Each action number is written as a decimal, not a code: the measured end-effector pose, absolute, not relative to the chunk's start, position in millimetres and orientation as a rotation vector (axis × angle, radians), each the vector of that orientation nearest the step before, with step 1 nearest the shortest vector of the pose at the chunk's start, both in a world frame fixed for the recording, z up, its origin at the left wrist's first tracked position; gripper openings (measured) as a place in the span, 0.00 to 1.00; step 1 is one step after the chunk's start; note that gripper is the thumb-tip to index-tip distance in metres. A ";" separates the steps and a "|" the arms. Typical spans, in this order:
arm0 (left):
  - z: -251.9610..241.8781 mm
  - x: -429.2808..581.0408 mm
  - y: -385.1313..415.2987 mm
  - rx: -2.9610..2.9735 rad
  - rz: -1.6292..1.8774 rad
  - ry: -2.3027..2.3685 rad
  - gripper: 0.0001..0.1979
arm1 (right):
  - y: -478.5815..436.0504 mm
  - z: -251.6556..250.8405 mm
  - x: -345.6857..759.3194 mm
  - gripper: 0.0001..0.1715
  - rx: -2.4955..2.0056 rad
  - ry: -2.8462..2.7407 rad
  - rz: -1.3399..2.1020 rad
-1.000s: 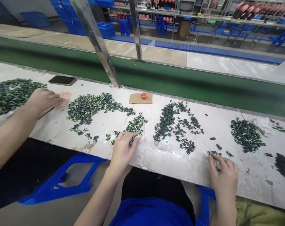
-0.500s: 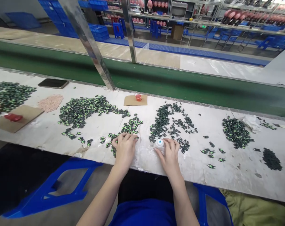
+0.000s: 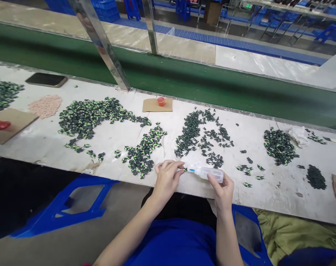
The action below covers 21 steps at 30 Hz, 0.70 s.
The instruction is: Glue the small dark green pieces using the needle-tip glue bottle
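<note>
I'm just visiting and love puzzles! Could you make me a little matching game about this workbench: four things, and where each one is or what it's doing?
Column one:
1. Squeeze bottle
2. Left hand
3. Red cup
4. Dark phone-like slab

Column two:
A. Sitting on a piece of cardboard
B. Lying just beyond the pale pink pile
C. Pinching a small dark piece at the fingertips
D. Held sideways in the right hand

Right pairs: 1-D, 2-C, 3-A, 4-B
</note>
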<state>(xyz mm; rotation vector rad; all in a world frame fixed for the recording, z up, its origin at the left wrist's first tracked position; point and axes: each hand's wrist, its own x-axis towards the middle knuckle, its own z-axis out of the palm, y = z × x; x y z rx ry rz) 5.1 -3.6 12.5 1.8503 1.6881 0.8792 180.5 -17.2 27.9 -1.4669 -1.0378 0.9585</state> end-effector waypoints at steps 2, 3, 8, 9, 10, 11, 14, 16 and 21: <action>10.9 4.2 -1.9 1.799 0.877 1.683 0.11 | -14.2 25.4 177.6 0.19 -1.510 -0.991 0.934; 10.5 3.5 -1.3 1.780 0.884 1.685 0.10 | -12.4 24.2 175.8 0.21 -1.529 -0.983 0.925; 11.5 3.0 -2.9 1.743 0.960 1.724 0.08 | -7.2 20.1 170.0 0.22 -1.598 -0.977 0.837; 11.7 3.4 -3.4 1.740 0.970 1.731 0.07 | -7.0 19.8 169.8 0.22 -1.608 -0.980 0.829; 11.8 3.9 -3.8 1.737 0.979 1.738 0.07 | -7.0 19.7 169.8 0.22 -1.614 -0.986 0.831; 11.8 4.3 -4.1 1.733 0.986 1.744 0.07 | -7.0 19.7 170.0 0.22 -1.619 -0.992 0.833; 11.7 5.0 -4.4 1.722 1.000 1.756 0.06 | -7.2 20.1 170.1 0.21 -1.626 -1.001 0.840; 11.9 5.0 -4.7 1.718 0.998 1.760 0.05 | -7.3 20.5 169.8 0.20 -1.630 -0.994 0.838; 12.4 4.6 -5.0 1.708 0.993 1.760 0.03 | -7.6 21.1 168.2 0.20 -1.628 -0.994 0.844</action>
